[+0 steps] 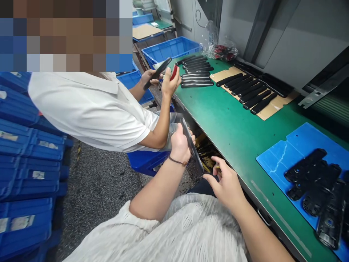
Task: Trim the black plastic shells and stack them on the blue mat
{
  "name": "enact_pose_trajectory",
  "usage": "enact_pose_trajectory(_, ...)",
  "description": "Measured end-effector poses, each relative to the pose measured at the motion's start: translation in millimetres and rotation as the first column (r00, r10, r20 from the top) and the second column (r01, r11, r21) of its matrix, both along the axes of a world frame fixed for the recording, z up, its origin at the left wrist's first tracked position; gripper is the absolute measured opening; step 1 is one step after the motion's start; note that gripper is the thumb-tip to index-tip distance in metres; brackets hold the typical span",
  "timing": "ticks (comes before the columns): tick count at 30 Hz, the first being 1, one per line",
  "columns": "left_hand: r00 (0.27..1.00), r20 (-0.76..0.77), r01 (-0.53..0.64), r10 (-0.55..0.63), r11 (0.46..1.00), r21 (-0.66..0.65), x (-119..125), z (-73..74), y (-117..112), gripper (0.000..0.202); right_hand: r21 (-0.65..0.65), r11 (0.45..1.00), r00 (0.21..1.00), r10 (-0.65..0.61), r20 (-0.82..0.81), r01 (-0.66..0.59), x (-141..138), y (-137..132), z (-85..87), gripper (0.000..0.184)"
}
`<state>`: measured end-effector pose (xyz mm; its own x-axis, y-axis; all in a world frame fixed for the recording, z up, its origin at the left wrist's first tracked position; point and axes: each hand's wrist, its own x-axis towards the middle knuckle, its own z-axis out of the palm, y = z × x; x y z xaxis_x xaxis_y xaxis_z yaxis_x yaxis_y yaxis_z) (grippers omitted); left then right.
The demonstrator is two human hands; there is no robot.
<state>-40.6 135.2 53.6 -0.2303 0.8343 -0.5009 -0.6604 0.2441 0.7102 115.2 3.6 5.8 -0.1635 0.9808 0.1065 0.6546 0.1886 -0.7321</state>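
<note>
My left hand (180,147), with a dark cord bracelet on the wrist, grips a long, narrow black plastic part (191,145) held upright over the bench's near edge. My right hand (225,183) sits just right of that part's lower end. Its thumb and fingers pinch a small yellow item (216,166), mostly hidden and too small to identify. Both hands are beside the green workbench (231,123). Several similar black strips (249,92) lie in rows on a cardboard sheet (275,109) there.
A co-worker in a white shirt (92,109) stands left, their hands (160,80) holding a black part and a red item. Black housings lie on a blue mat (289,145). Stacked blue crates (27,163) fill the left side; a yellow bin (204,154) sits below the bench edge.
</note>
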Motion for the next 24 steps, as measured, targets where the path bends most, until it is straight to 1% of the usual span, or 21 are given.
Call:
enact_pose_trajectory(1,1.000,0.011,0.002,-0.002,1.000,0.002,3.1,-2.1,0.2,0.045,0.012,1.000,0.990,0.012,-0.140,-0.011,-1.8,-4.1,8.6,0.048)
enact_pose_trajectory(2,1.000,0.021,0.012,-0.012,1.000,0.004,6.2,-4.5,0.2,0.045,0.034,0.999,0.973,0.017,-0.231,-0.010,-4.2,-7.6,15.4,0.035)
enact_pose_trajectory(4,0.998,0.010,0.067,-0.067,0.998,0.013,11.9,-10.2,-1.2,0.044,0.089,0.995,0.945,-0.011,-0.327,0.042,-9.3,-12.0,22.8,0.018)
enact_pose_trajectory(5,0.994,-0.031,0.109,-0.108,0.994,0.029,13.7,-12.9,-3.3,0.043,0.118,0.988,0.935,-0.048,-0.352,0.095,-11.0,-13.0,23.9,0.012)
enact_pose_trajectory(6,0.983,-0.122,0.142,-0.134,0.988,0.061,14.6,-15.4,-6.7,0.042,0.146,0.977,0.924,-0.089,-0.372,0.153,-11.8,-13.5,24.0,0.007)
enact_pose_trajectory(7,0.956,-0.269,0.150,-0.114,0.982,0.117,14.1,-17.2,-11.5,0.038,0.172,0.964,0.915,-0.123,-0.384,0.202,-11.5,-13.9,23.8,0.004)
enact_pose_trajectory(8,0.890,-0.455,0.141,-0.034,0.969,0.203,12.5,-18.3,-17.7,0.035,0.195,0.952,0.909,-0.147,-0.391,0.238,-10.4,-14.4,23.9,0.002)
enact_pose_trajectory(9,0.767,-0.634,0.141,0.103,0.936,0.323,9.8,-18.5,-25.0,0.033,0.213,0.942,0.905,-0.158,-0.394,0.258,-8.8,-15.3,24.7,0.003)
enact_pose_trajectory(10,0.593,-0.756,0.180,0.278,0.869,0.460,6.4,-17.8,-32.9,0.035,0.229,0.937,0.906,-0.158,-0.394,0.263,-7.0,-16.8,26.6,0.003)
enact_pose_trajectory(11,0.422,-0.803,0.295,0.421,0.774,0.561,2.8,-16.3,-40.9,0.038,0.243,0.937,0.910,-0.142,-0.390,0.250,-5.1,-18.9,29.4,0.004)
enact_pose_trajectory(12,0.303,-0.800,0.468,0.518,0.651,0.598,-0.4,-14.3,-48.3,0.035,0.259,0.940,0.918,-0.113,-0.381,0.223,-3.3,-21.4,33.1,0.005)
enact_pose_trajectory(13,0.246,-0.790,0.645,0.561,0.513,0.566,-2.8,-12.1,-54.5,0.029,0.276,0.943,0.927,-0.076,-0.367,0.186,-1.5,-24.1,37.4,0.006)
enact_pose_trajectory(14,0.234,-0.787,0.772,0.570,0.384,0.507,-4.2,-10.2,-59.0,0.024,0.290,0.946,0.938,-0.037,-0.345,0.144,0.6,-26.9,41.8,0.007)
enact_pose_trajectory(15,0.247,-0.794,0.842,0.556,0.282,0.460,-4.5,-8.7,-61.8,0.026,0.297,0.950,0.950,-0.004,-0.313,0.102,3.3,-29.3,46.1,0.011)
enact_pose_trajectory(16,0.272,-0.802,0.869,0.531,0.223,0.442,-4.1,-8.0,-62.9,0.030,0.299,0.952,0.962,0.020,-0.273,0.065,6.6,-31.2,49.9,0.015)
enact_pose_trajectory(17,0.303,-0.806,0.866,0.508,0.206,0.456,-3.2,-8.0,-62.8,0.033,0.305,0.952,0.973,0.040,-0.227,0.032,10.7,-32.4,53.2,0.016)
enact_pose_trajectory(19,0.366,-0.801,0.833,0.474,0.217,0.509,-1.3,-9.9,-60.8,0.035,0.337,0.941,0.993,0.072,-0.098,-0.035,20.2,-32.7,57.8,0.015)
enact_pose_trajectory(20,0.388,-0.800,0.824,0.459,0.216,0.523,-0.7,-11.2,-59.8,0.036,0.370,0.927,0.996,0.082,-0.018,-0.070,25.1,-32.1,59.5,0.018)
enact_pose_trajectory(22,0.406,-0.808,0.826,0.427,0.207,0.525,-0.2,-13.2,-59.0,0.037,0.415,0.899,0.986,0.091,0.138,-0.141,33.2,-30.5,62.8,0.024)
enact_pose_trajectory(24,0.405,-0.820,0.836,0.405,0.199,0.511,-0.1,-13.3,-59.4,0.038,0.389,0.903,0.969,0.101,0.224,-0.184,37.2,-29.1,66.8,0.022)
